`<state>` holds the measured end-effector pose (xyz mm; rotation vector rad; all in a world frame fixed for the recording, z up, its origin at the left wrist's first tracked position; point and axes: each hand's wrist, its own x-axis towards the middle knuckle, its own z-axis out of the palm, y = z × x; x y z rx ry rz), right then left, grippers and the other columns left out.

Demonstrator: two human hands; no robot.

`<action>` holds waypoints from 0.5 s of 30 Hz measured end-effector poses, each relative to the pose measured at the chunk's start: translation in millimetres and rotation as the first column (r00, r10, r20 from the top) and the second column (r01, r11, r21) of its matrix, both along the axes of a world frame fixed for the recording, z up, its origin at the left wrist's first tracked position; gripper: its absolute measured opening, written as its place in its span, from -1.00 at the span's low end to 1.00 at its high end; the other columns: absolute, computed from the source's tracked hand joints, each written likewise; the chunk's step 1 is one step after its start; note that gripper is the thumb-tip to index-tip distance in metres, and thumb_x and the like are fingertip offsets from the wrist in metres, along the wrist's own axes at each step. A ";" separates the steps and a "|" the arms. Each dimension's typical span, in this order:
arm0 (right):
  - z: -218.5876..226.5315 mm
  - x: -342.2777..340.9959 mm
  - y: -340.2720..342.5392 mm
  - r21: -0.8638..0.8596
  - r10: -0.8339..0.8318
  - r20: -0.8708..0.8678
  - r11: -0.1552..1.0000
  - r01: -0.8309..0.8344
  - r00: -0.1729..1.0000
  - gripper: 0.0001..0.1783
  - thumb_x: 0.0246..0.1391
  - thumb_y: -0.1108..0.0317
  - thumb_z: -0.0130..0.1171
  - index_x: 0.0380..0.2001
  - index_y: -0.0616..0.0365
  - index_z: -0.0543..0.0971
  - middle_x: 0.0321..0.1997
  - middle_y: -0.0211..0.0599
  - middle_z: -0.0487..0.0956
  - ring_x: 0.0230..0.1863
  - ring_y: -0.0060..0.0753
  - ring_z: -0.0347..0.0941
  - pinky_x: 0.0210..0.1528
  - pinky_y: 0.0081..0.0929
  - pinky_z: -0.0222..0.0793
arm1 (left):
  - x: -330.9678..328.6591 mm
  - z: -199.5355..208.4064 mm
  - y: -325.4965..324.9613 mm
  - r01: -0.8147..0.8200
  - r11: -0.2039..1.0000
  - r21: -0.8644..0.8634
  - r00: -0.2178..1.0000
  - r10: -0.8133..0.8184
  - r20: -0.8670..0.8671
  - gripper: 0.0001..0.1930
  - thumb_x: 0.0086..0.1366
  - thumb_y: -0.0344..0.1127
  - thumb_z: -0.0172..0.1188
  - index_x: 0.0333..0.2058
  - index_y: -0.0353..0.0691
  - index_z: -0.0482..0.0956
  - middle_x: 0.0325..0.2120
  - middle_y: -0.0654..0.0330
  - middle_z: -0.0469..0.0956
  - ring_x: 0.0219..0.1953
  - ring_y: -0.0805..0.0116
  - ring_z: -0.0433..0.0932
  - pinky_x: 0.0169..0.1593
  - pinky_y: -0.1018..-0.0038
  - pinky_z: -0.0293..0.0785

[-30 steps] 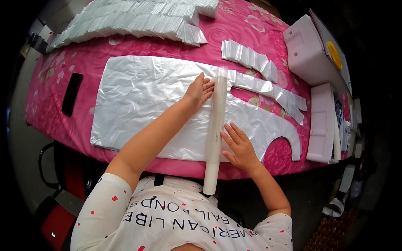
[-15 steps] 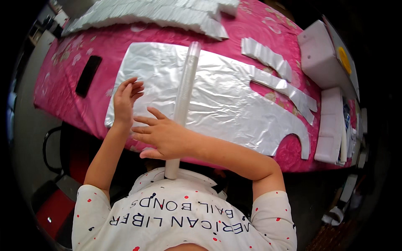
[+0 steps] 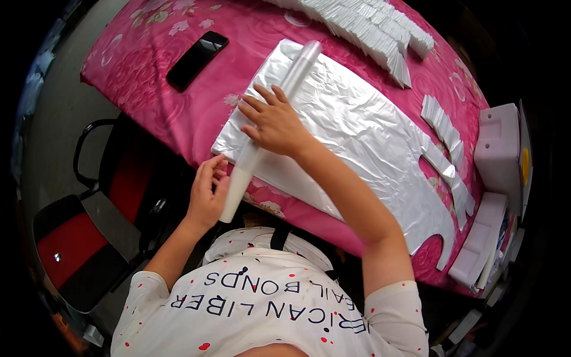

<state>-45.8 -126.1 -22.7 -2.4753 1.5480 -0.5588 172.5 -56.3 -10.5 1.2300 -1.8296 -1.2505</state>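
Head view, taken from the person outward, with the long white translucent plastic roll [image 3: 264, 134] as the landmark. Its near end overhangs the table edge, and the left hand [image 3: 207, 196] cups that end, fingers curled loosely around it rather than clamped. Midway up the roll the right hand [image 3: 275, 124] lies flat on top, fingers spread, pressing it down without closing around it. Under the roll lies the stack of silvery-white vest-shaped plastic bags [image 3: 363, 137], spread flat to its right over the pink flowered tablecloth [image 3: 148, 53].

Judged from this, the roll may slide off the edge, because the left hand's hold is light and the near end has nothing under it. The slick bags may also creep or crease under the pressing palm, spoiling the stack's alignment. Left of the roll, well apart, lies a black phone [image 3: 197, 52]; beyond its far end sit fanned piles of folded white bags [image 3: 369, 27].
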 end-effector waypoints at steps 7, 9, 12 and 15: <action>-6.8 60.9 -21.6 -0.013 -0.575 0.296 0.796 0.605 0.763 -0.22 -0.14 0.28 0.08 0.19 0.30 0.12 0.33 0.08 -0.05 0.37 0.11 -0.29 0.34 -0.10 -0.48 | 1.2 3.8 -1.3 0.013 1.000 -0.006 0.910 -0.009 0.414 -0.15 -0.12 -0.34 0.39 0.13 -0.39 0.09 -0.18 0.03 0.39 -0.14 0.27 0.44 -0.12 0.39 0.41; -12.1 59.5 -17.6 0.178 -0.624 0.539 0.741 0.648 0.565 -0.07 -0.22 0.40 0.09 0.25 0.32 -0.09 0.33 0.19 -0.20 0.37 0.16 -0.33 0.35 -0.14 -0.43 | 6.6 8.5 -3.7 -0.006 0.961 0.276 0.991 -0.032 0.132 -0.19 -0.10 -0.35 0.36 0.12 -0.39 0.12 -0.21 0.06 0.44 -0.20 0.32 0.49 -0.15 0.43 0.45; 0.6 49.0 -10.8 0.352 -0.590 0.773 0.705 0.615 0.234 -0.14 -0.18 0.44 0.07 0.20 0.36 -0.08 0.21 0.26 0.03 0.25 0.02 0.06 0.24 -0.18 0.04 | 3.0 17.6 -0.4 0.239 0.751 0.616 0.940 -0.020 -0.341 -0.36 0.03 -0.44 0.24 0.09 -0.38 0.20 -0.21 0.05 0.48 -0.23 0.37 0.52 -0.17 0.48 0.48; 38.2 28.8 0.7 0.484 -0.480 0.794 0.870 -0.089 -0.374 -0.24 -0.12 0.30 0.13 0.11 0.43 0.09 0.05 0.08 0.29 -0.03 -0.17 0.38 -0.04 -0.39 0.37 | -4.1 28.3 3.6 0.599 0.497 0.628 0.652 0.153 -0.743 -0.19 -0.03 -0.05 0.23 0.09 -0.51 0.17 -0.24 0.01 0.49 -0.36 0.39 0.52 -0.30 0.53 0.49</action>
